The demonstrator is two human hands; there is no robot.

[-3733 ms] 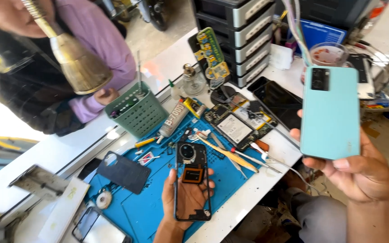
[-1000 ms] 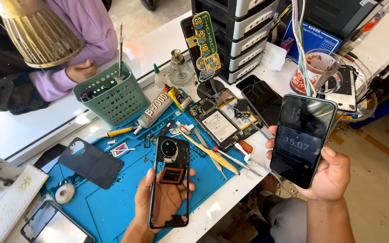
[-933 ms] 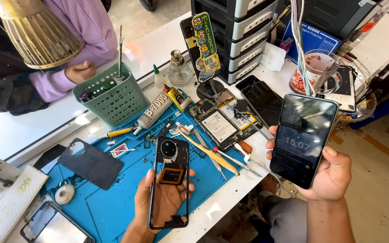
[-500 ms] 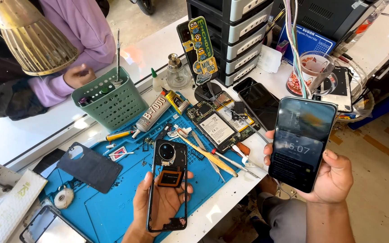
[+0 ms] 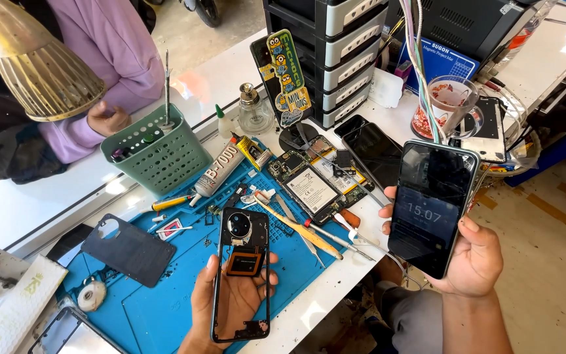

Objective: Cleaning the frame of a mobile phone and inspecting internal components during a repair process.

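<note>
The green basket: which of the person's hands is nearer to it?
Left. The left hand, holding a phone frame, lies just below and right of the green basket; the right hand, holding a lit phone, is far right.

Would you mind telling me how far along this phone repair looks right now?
Done: one opened phone lies on the blue mat with its board and battery bare, and a dark back cover lies off. In hand: the left hand holds a phone frame; the right hand holds a lit phone. Left: the frame is hollow.
</note>
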